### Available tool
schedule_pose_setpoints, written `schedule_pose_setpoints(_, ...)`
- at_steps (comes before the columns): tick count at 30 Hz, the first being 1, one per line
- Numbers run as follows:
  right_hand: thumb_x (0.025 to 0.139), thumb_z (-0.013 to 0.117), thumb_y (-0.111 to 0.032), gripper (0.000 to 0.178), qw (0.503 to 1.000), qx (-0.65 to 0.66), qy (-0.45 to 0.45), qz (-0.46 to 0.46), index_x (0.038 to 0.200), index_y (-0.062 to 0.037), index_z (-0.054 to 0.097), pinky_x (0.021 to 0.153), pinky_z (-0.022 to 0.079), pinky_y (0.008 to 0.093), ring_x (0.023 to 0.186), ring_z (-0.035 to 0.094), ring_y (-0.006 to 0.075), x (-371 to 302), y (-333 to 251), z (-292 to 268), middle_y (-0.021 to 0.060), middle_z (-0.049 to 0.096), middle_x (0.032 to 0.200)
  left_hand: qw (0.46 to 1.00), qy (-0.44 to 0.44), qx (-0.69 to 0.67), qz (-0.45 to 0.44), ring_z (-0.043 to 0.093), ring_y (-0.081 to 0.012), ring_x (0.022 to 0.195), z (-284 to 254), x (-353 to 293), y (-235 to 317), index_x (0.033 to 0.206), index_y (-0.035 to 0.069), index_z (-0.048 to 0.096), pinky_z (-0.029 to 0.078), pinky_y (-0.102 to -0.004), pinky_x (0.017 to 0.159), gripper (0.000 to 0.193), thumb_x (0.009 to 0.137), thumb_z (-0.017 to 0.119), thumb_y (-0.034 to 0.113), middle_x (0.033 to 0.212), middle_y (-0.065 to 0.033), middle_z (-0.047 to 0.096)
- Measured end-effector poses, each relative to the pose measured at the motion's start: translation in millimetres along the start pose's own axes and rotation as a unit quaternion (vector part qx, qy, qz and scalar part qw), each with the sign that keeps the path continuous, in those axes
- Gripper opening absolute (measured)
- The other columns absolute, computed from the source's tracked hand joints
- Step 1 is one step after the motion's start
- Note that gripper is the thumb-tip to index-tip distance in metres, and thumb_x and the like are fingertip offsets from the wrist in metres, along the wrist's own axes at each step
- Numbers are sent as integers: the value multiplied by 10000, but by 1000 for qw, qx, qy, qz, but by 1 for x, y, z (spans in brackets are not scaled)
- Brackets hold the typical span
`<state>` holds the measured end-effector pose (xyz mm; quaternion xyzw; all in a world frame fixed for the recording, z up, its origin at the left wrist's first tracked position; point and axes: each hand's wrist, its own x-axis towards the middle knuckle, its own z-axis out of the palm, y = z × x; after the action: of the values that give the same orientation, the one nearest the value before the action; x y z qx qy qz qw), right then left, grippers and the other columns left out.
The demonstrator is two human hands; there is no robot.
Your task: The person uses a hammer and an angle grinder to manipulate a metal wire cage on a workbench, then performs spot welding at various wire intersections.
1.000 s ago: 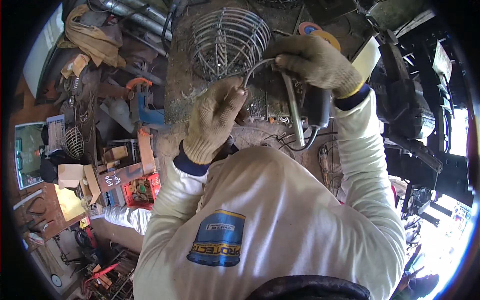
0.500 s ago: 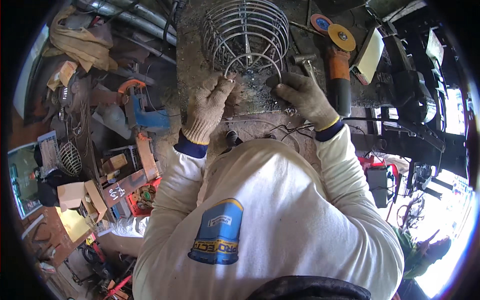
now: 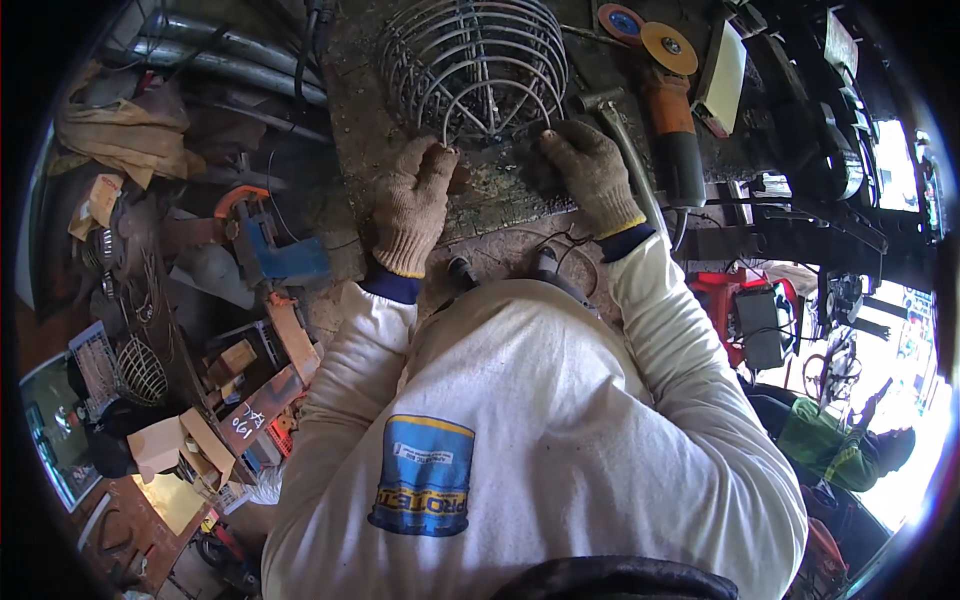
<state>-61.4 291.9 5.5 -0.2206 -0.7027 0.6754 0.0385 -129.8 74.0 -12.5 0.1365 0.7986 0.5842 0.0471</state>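
Note:
A bent metal rod, curved into an open hoop [image 3: 493, 83], is held between my two gloved hands. My left hand [image 3: 410, 205] closes its thumb and fingers on the rod's left end. My right hand [image 3: 597, 180] pinches the other end, with the fingers partly hidden behind the glove's top. Just beyond, a cage-like basket of welded metal rods [image 3: 400, 62] rests on the dark workbench [image 3: 365, 130]. The hoop overlaps the basket's near side in view; whether they touch, I cannot tell.
Right of my right hand lie a hammer [image 3: 628, 150], an orange angle grinder [image 3: 670, 105] with a yellow disc and a pale rectangular metal piece [image 3: 722, 80]. Left of the bench stands a blue metal tool [image 3: 285, 250]. A person in green [image 3: 822, 440] is at far right.
The view has shifted, so bench and tools sit differently in it. My hands still hold the hoop, now higher over the basket's near side. The hammer handle shows more fully.

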Motion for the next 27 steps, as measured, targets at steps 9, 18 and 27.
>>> schedule_pose_setpoints(9,980,639,-243,253,1000,20,-21,-4,1057,-8,691,580,492,244,665,630,79,7,11,1,36,708,824,994,80,60,31,693,-215,847,11,1,-13,1091,30,671,527,-333,764,249,954,677,237,941,-126,725)
schedule_pose_setpoints(18,981,635,-217,237,998,63,-25,-1,1108,-21,673,595,488,239,686,630,79,8,18,-2,25,704,827,996,89,-17,8,701,-150,810,19,0,-7,1039,28,653,546,-301,718,140,967,655,148,904,-107,733)
schedule_pose_setpoints(27,973,642,-187,219,994,101,-32,13,1089,-1,649,617,503,249,693,648,105,9,20,-1,54,710,860,985,40,-165,-37,695,-151,856,18,2,-11,1168,17,651,532,-285,768,242,1000,607,186,1019,-118,732)
